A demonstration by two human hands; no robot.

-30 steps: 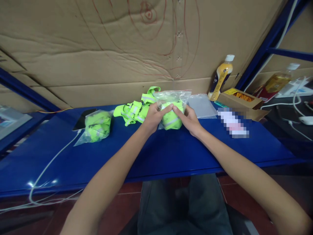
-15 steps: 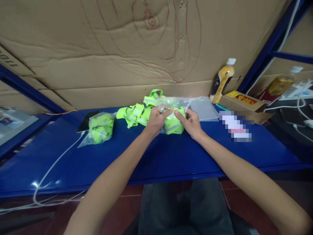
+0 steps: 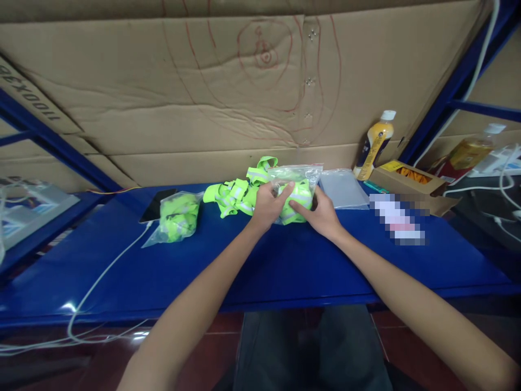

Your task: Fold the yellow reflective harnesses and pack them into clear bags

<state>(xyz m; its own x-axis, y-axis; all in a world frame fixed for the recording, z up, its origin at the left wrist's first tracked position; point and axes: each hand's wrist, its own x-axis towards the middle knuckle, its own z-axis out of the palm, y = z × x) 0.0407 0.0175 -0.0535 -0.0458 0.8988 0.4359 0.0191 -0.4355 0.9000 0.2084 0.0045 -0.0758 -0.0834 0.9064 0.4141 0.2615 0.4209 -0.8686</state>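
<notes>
Left hand [image 3: 268, 206]: around left side of held bag [image 3: 299, 174], thumb across front.
Right hand [image 3: 324, 214]: gripping bag's right side, thumb on front.
Held bag: clear plastic, neon-yellow banded straps inside.
Loose straps [image 3: 230, 196]: heaped on table [image 3: 293, 271], just left of left hand.
Second bag [image 3: 179, 218]: similarly filled, farther left, beside dark phone [image 3: 154, 207].
Bottle [image 3: 374, 146]: white cap, near open carton [image 3: 396, 179].

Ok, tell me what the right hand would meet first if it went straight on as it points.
The clear bag of green fabric, which the right hand touches, comes first. Past it, the left hand looks next in line, though depth is unclear.
</notes>
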